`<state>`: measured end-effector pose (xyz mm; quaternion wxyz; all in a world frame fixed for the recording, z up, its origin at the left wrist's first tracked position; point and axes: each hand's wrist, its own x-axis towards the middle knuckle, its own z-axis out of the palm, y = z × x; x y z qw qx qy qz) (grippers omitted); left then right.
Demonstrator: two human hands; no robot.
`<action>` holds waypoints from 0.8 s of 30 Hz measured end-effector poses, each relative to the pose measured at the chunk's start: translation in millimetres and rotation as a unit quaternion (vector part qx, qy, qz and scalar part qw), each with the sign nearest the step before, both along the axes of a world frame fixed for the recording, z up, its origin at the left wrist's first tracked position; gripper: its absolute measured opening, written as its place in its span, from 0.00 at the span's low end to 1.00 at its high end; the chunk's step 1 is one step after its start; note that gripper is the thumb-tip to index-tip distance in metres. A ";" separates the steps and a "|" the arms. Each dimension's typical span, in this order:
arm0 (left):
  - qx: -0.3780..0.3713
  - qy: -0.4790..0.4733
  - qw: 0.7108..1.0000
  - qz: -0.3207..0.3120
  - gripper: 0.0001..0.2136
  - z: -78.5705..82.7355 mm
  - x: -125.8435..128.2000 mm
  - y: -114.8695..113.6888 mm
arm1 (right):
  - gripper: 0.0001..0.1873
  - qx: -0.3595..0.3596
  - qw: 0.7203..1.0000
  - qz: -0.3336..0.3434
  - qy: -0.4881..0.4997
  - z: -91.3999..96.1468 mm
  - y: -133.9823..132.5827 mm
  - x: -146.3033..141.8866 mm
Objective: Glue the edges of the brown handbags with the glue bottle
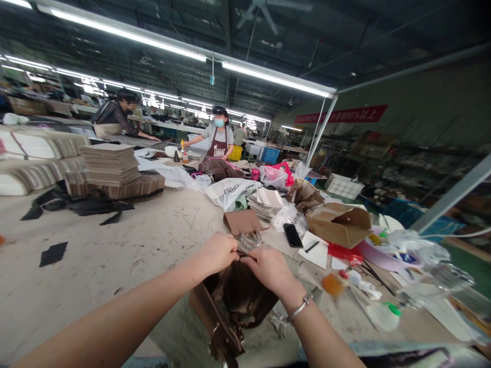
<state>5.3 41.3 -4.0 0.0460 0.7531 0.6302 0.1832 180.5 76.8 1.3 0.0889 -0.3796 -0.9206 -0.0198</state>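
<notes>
A dark brown leather bag (230, 301) stands on the worktable (115, 255) close in front of me. My left hand (217, 253) and my right hand (268, 268) meet over its top edge, both with fingers closed in a pinch on the bag's rim. A bracelet circles my right wrist. A crumpled clear plastic wrap (250, 239) lies just beyond my fingers, and a brown leather flap (241, 221) rests behind it.
A black phone (292, 235), white paper with a pen (314, 249), an open cardboard box (339, 225), glue bottles (378, 312) and plastic bags crowd the right. Stacked board pieces (109, 163) and black scraps (53, 253) lie left. Two people work at far tables.
</notes>
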 end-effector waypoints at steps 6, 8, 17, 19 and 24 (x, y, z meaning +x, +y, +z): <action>-0.048 -0.008 0.998 -0.043 0.14 5.6 -14.9 -9.7 | 0.16 -0.001 1.000 -0.005 -0.008 0.5 2.6 3.8; -0.039 -0.009 0.997 -0.066 0.11 6.9 -19.8 -13.3 | 0.17 -0.002 1.000 -0.008 -0.010 2.0 -0.1 8.3; -0.015 0.020 0.999 -0.023 0.11 8.8 -5.6 -13.9 | 0.18 -0.020 0.999 -0.036 0.028 -2.8 -20.6 23.4; -0.006 0.044 0.999 -0.009 0.12 9.5 0.2 -12.3 | 0.18 -0.019 0.998 -0.038 0.035 -4.0 -22.2 25.2; 0.008 0.070 0.998 -0.004 0.12 7.9 5.7 -9.4 | 0.18 -0.021 0.998 -0.040 0.036 -3.4 -22.1 26.4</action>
